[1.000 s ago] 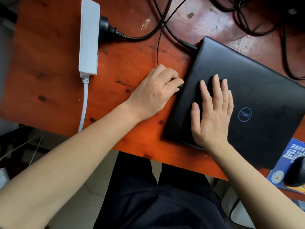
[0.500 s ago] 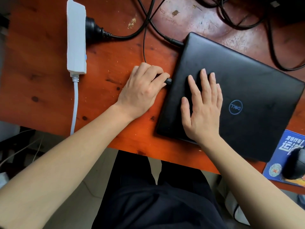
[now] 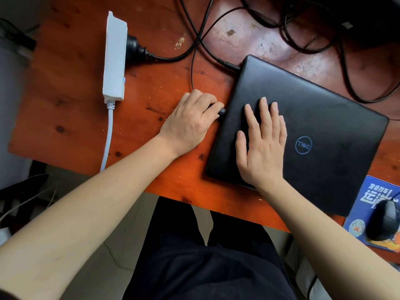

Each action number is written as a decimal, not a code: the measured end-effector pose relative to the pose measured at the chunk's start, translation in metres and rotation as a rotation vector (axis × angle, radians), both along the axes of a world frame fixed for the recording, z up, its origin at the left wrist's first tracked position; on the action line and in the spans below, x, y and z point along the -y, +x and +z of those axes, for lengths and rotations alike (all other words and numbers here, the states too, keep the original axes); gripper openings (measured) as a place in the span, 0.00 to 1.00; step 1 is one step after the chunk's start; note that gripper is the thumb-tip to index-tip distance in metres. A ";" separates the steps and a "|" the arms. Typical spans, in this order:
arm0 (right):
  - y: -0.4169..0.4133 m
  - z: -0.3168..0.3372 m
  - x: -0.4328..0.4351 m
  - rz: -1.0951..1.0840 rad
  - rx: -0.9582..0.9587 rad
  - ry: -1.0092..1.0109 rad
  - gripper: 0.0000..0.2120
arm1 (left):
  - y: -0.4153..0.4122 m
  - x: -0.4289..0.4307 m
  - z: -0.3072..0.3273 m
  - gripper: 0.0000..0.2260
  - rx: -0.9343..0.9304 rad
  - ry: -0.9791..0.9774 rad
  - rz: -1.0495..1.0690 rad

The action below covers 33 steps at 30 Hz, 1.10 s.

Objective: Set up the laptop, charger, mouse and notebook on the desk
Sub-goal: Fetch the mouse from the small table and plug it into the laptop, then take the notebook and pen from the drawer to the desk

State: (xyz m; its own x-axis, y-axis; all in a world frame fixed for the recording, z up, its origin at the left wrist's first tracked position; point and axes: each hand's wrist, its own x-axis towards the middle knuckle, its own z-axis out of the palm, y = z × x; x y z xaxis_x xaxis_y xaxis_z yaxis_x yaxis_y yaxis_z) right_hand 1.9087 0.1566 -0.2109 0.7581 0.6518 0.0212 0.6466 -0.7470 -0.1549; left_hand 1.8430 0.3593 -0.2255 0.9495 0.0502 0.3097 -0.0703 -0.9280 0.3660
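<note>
Plug [image 3: 221, 111] is pinched by left hand [image 3: 188, 124] at Dell laptop [image 3: 324, 131] left edge; laptop is steadied under flat right hand [image 3: 263, 144]; straight, level push advised.

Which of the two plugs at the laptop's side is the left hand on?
The nearer plug, midway along the laptop's edge; the left hand pinches it. The other plug sits untouched at the far corner.

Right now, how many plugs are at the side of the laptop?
2. One plug sits at the laptop's far left corner. The other plug is pinched by the left hand, farther down that same edge. The hand may hide more.
</note>
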 end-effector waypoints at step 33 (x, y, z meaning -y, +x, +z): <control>0.081 0.236 0.010 0.138 0.105 0.270 0.32 | -0.024 -0.012 0.261 0.29 -0.085 0.254 0.776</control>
